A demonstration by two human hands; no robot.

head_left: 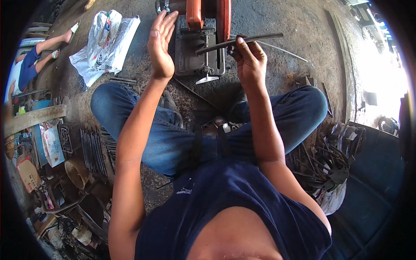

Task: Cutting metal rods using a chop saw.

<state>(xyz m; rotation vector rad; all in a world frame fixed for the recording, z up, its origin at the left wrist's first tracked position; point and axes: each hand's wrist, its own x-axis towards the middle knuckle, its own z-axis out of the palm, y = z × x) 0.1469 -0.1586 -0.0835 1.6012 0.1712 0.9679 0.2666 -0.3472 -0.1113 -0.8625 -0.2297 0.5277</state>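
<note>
My right hand (252, 65) pinches a dark metal rod (269, 37) between thumb and fingers, holding it slantwise, its left end over the machine's base. Raised on the left with fingers stretched out together is my left hand (162, 50), which holds nothing. Between the hands stands what looks like a cut-off saw, with an orange arm (194, 15) and a dark metal base (184, 63). A clamp screw with a pale handle (207, 80) points towards me. A thinner, lighter rod (284, 50) extends right from the saw, behind my right hand.
White plastic sacks (104, 47) lie on the floor at left. Bundled dark rods (92, 149) and mixed scrap (82, 212) sit at lower left. A heap of dark metal strips (323, 162) lies by my right knee. Another person's legs (47, 45) show at far left.
</note>
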